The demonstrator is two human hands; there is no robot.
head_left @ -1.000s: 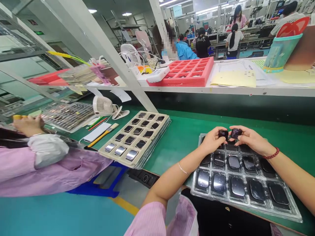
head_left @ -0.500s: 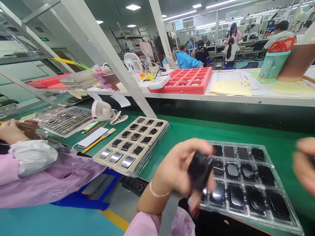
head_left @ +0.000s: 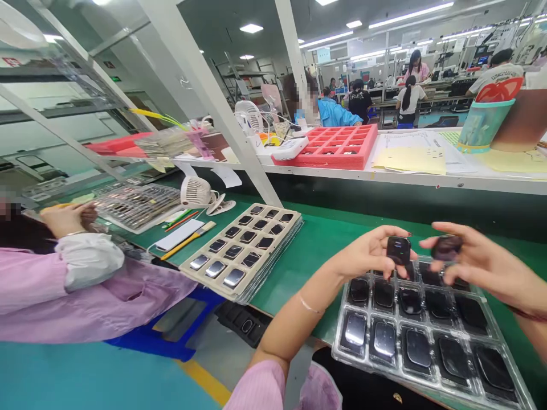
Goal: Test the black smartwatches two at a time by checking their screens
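Note:
My left hand (head_left: 370,253) holds a small black watch body (head_left: 398,250) upright between thumb and fingers, its glossy face turned toward me. My right hand (head_left: 482,265) pinches a second dark watch body (head_left: 447,247) just to the right of the first. Both hands hover over the far rows of a clear plastic tray (head_left: 342,357) whose pockets hold several black watch bodies. The tray lies on the green bench mat (head_left: 316,239) at its near edge.
A beige tray (head_left: 284,242) of several watch bodies sits to the left. A co-worker in a pink sleeve (head_left: 85,285) works at far left beside a small white fan (head_left: 196,192). A white shelf (head_left: 419,176) above carries a red foam tray (head_left: 337,145) and papers.
Both hands lifted off the tray's far row and swung apart toward me, then came back together above the tray, each still holding its watch body. The camera tilted slightly.

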